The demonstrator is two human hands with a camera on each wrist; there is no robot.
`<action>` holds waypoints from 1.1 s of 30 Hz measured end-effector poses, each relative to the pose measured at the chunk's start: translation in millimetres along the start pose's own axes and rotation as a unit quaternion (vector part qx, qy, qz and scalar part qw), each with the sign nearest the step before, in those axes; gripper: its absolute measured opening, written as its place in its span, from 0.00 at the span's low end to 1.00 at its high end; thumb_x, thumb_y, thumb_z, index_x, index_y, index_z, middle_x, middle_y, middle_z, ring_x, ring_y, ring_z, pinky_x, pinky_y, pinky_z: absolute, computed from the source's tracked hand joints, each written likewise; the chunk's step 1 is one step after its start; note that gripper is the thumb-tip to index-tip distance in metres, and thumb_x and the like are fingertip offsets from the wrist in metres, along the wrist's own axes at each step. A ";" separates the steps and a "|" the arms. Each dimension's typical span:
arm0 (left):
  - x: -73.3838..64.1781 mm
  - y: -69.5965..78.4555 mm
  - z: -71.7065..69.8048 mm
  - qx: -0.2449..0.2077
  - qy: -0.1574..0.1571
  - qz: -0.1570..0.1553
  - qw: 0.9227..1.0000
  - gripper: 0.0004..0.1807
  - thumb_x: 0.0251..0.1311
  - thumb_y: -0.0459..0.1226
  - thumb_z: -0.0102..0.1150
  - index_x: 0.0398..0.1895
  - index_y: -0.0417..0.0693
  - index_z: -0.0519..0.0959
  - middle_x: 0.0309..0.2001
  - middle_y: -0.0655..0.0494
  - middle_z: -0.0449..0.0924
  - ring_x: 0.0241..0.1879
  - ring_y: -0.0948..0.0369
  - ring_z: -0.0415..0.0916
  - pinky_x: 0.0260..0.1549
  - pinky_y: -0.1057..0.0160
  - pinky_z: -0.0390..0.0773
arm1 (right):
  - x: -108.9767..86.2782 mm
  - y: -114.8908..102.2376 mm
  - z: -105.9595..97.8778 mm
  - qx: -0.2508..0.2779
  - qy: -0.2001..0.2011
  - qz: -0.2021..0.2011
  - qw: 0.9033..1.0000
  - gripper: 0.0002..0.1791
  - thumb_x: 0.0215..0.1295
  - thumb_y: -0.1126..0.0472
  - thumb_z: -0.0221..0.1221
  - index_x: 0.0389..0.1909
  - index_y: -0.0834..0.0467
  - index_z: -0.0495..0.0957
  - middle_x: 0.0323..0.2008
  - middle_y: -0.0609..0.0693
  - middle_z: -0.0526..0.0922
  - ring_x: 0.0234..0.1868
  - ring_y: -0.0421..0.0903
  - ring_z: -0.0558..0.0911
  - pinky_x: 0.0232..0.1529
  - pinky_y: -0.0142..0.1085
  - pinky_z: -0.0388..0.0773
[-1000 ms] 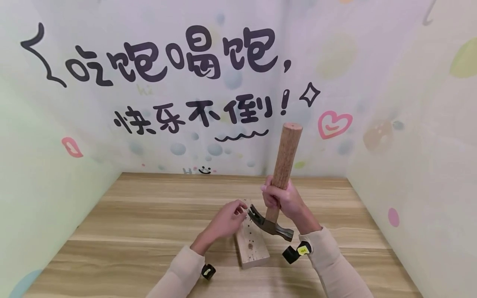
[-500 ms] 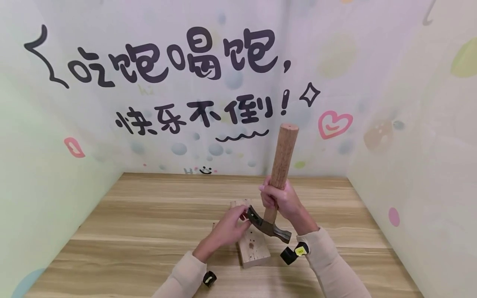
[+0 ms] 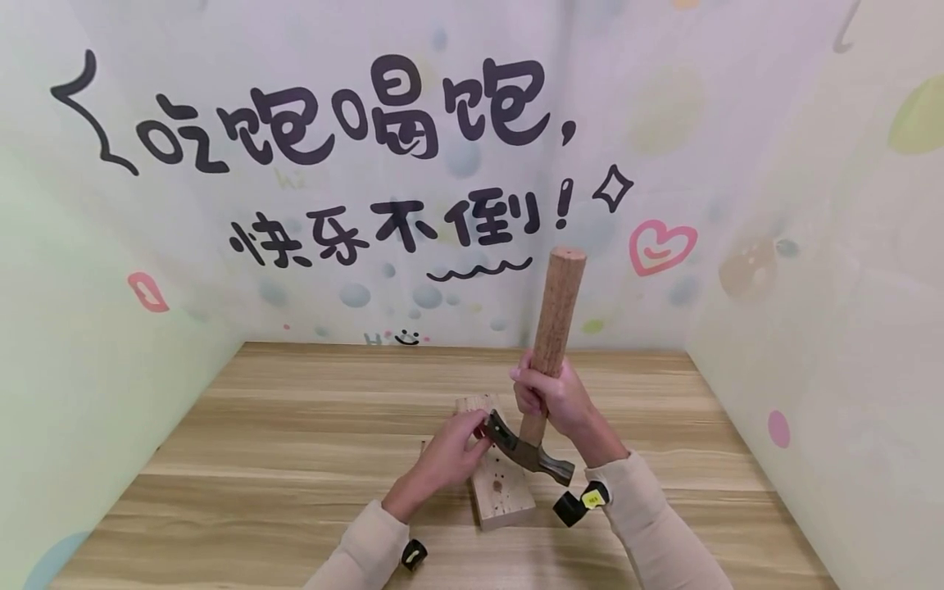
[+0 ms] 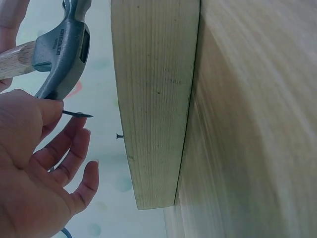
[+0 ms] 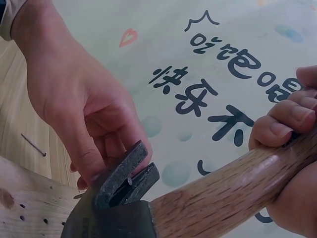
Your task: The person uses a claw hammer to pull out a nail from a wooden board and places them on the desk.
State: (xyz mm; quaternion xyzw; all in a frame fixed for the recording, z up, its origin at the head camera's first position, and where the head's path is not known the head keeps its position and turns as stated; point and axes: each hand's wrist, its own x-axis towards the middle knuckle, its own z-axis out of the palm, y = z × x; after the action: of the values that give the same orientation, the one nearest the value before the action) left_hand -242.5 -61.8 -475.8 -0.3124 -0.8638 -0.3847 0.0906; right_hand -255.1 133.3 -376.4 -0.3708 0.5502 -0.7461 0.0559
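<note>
My right hand (image 3: pixel 556 397) grips the wooden handle of a claw hammer (image 3: pixel 558 319), held head down with its claw turned toward my left hand (image 3: pixel 450 451). Thumb and finger of the left hand pinch a thin nail (image 4: pixel 79 114) right at the claw; its pointed end sticks out toward the block. In the right wrist view a nail head (image 5: pixel 130 181) shows in the claw's slot. Below lies a wooden block (image 3: pixel 501 492) with several dark holes in its top. Another nail (image 4: pixel 120 136) stands in the block, its head proud of the surface.
A loose nail (image 5: pixel 33 145) lies on the wood-grain table (image 3: pixel 243 459), left of the block. Printed fabric walls (image 3: pixel 472 311) close off the back and both sides. Black wrist devices (image 3: pixel 415 555) sit at both sleeves.
My left hand has come slightly nearer and its fingertips have met the hammer's claw. The hammer has shifted a little left and down. The block's far end has come into view.
</note>
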 end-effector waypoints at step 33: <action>-15.1 -13.9 -23.8 0.057 0.035 -0.080 0.995 0.06 0.67 0.35 0.56 0.44 0.45 0.79 0.25 0.66 0.75 0.21 0.70 0.68 0.22 0.69 0.71 | -1.5 26.8 2.9 -0.030 0.012 0.049 0.998 0.13 0.68 0.70 0.52 0.22 0.61 0.63 0.11 0.45 0.63 0.11 0.41 0.61 0.12 0.36 0.59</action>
State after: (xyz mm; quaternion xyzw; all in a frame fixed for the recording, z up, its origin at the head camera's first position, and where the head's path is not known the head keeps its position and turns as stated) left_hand -241.0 -93.2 -473.9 -0.2229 -0.9027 -0.3519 0.1077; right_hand -260.9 121.4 -399.9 -0.3359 0.5902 -0.7303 0.0744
